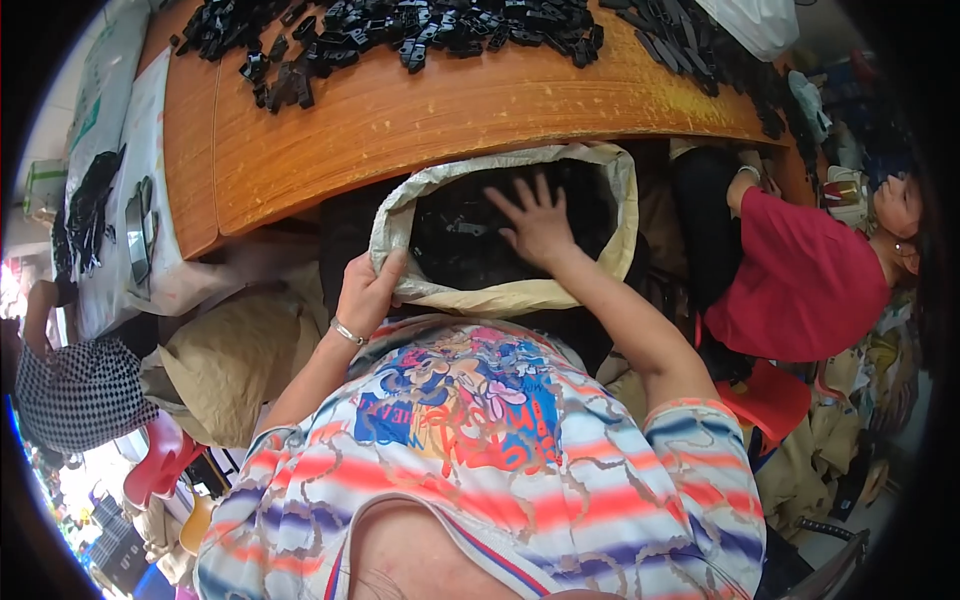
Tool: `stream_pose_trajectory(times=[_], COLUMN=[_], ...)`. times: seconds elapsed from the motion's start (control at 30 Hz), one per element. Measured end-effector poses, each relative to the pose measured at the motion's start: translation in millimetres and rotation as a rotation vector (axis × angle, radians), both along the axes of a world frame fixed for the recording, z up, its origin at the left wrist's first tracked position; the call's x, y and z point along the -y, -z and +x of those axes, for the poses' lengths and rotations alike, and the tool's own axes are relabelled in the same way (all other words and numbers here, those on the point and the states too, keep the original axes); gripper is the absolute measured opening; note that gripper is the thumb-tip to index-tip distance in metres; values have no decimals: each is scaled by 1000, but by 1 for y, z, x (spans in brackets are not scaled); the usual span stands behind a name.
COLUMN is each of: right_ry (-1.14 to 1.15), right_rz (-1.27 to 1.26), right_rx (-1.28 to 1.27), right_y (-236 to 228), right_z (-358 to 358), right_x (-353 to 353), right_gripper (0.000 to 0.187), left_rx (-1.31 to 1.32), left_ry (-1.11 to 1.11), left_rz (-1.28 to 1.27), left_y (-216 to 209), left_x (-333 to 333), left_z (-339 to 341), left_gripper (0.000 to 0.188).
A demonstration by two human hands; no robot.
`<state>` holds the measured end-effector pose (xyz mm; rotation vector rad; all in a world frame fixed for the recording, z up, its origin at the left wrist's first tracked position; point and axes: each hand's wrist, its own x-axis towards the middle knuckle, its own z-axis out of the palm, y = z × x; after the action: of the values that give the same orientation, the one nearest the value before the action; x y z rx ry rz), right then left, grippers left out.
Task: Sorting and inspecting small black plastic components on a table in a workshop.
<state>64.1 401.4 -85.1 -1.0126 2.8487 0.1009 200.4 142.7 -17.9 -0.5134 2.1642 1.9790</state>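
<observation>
A pale woven sack (pixel 510 298) gapes in front of me below the table edge, its rim rolled outward. Small black plastic parts (pixel 465 228) lie inside, too dark to make out singly. My left hand (pixel 372 288) grips the sack's rim at its left side, thumb on top. Over the black parts, my right hand (pixel 537 222) reaches into the sack mouth with its fingers spread, holding nothing that I can see. Whether its fingertips touch the parts, I cannot tell.
Black clips (pixel 430 35) are heaped along the far side of the wooden table (pixel 400 125), with long black strips (pixel 680 45) at right. A person in a red top (pixel 800 275) sits at my right, another in a checked top (pixel 80 385) at left. A full brown sack (pixel 245 360) stands at left.
</observation>
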Motion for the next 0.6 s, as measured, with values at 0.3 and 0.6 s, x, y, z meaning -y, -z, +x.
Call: stream_pose_trajectory(times=[0.3,0.6], right_ry=[130,98], right_rz=[42,-266], right_rx=[191,116], right_y=[6,30], right_z=[45,47], right_x=[-30,25], right_gripper=[76,72], left_rx=[49,-35], left_ry=[-1,13], left_rz=[29,37], left_y=[4,6], left_x=[0,2], left_z=[5,-11], left_gripper=[33,30])
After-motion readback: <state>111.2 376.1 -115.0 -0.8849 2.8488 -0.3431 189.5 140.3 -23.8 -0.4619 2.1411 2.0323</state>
